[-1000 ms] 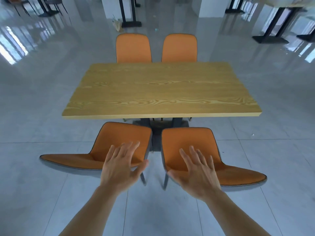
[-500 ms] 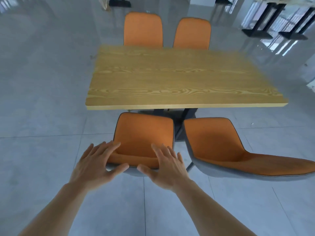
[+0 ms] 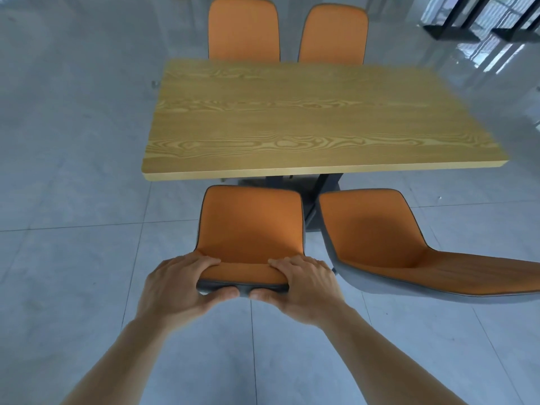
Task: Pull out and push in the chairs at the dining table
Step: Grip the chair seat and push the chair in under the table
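Head view: left hand and right hand both clamp the near-left chair backrest top, chair just short of the surface edge; step reads as grip taken; next, likely a straight slide along the floor.

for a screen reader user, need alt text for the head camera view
Both bare hands, left hand and right hand, grip the top of the near-left orange chair at a wooden dining table. Another chair stands beside it, two more opposite.
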A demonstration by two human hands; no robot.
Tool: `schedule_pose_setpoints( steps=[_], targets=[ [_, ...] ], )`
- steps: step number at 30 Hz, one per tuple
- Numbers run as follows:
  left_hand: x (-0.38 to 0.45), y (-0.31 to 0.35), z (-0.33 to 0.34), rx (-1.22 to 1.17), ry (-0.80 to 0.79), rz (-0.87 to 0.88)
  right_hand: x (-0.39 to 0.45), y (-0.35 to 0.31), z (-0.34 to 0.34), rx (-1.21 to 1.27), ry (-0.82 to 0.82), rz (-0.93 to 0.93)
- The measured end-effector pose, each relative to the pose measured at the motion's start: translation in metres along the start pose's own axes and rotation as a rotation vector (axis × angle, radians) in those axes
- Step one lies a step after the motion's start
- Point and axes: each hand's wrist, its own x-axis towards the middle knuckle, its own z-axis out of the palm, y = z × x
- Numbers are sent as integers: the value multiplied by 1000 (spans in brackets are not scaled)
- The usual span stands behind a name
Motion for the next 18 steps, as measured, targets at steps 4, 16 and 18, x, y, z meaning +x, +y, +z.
schedule_pose_setpoints(
  steps=[4, 16, 18],
  targets=[
    [-14, 28, 16, -6, 62, -27, -14, 26, -1, -9, 0, 4],
    [-37, 51, 27, -56, 53, -77, -31, 36, -9, -43, -59, -31],
    [-31, 50, 29, -75, 56, -59, -28, 39, -11, -49, -44, -32]
  ],
)
